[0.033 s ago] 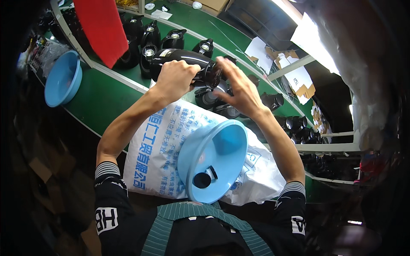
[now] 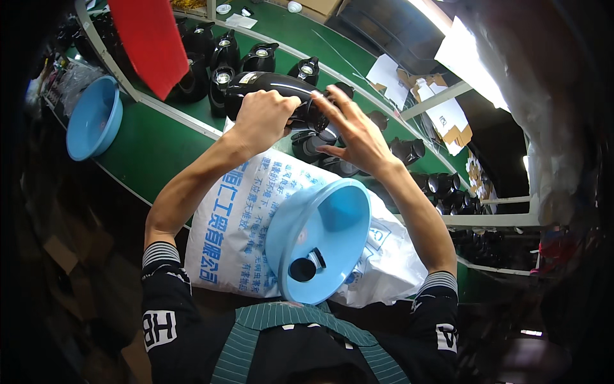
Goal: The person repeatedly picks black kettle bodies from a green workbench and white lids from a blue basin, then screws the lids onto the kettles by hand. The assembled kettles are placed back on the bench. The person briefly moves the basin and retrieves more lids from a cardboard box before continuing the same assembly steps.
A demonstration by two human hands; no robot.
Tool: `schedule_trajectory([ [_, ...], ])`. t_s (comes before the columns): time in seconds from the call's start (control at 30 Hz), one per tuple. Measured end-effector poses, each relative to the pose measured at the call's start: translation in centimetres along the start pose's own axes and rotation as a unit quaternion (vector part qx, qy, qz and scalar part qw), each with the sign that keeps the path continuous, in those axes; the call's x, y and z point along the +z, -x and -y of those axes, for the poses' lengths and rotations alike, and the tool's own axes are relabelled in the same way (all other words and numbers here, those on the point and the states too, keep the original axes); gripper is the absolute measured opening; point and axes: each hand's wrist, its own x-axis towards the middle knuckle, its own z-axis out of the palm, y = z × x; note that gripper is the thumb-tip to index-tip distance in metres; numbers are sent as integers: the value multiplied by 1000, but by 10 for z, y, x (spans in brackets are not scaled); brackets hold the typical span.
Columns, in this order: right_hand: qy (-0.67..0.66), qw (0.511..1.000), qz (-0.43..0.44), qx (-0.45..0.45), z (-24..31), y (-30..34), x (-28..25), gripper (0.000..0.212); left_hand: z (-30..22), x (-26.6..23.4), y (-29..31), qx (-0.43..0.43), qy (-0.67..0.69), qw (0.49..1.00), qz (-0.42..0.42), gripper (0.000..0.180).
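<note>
A glossy black vacuum jug (image 2: 268,82) lies on its side above the far edge of the white sack. My left hand (image 2: 263,118) is closed round its handle, which the fingers mostly hide. My right hand (image 2: 358,131) reaches the jug's right end, fingers spread and fingertips at the top, thumb apart below. Whether the fingertips press on it is hard to tell. Nearer me, a light blue plastic basin (image 2: 288,224) stands tilted on the white printed sack (image 2: 224,211). Inside the basin lies a small black round part (image 2: 303,270) with a light edge.
Several black jugs (image 2: 259,59) stand on the green bench (image 2: 160,137) beyond my hands, more to the right. Another blue basin (image 2: 96,121) sits at the left. A red strip (image 2: 147,45) hangs at upper left. Cardboard pieces (image 2: 448,121) lie at the right behind a pale metal frame.
My right hand's fingers have shifted slightly left over the jug's end and spread wider. The left hand and jug stay in place. The red strip has swung a little left.
</note>
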Motion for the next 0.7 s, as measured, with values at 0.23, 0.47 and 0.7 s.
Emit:
schedule_trajectory([
  [0.23,-421,836,-98,338,13,4,40,56,-16,32,13,53,-43,994,-90,6],
  [0.47,-739,408,-218,490,20,14,90,61,5,76,19,167,-115,949,-240,8],
  [0.7,-584,652,-174,450,34,79,43,72,77,112,-27,-72,280,952,-104,40],
])
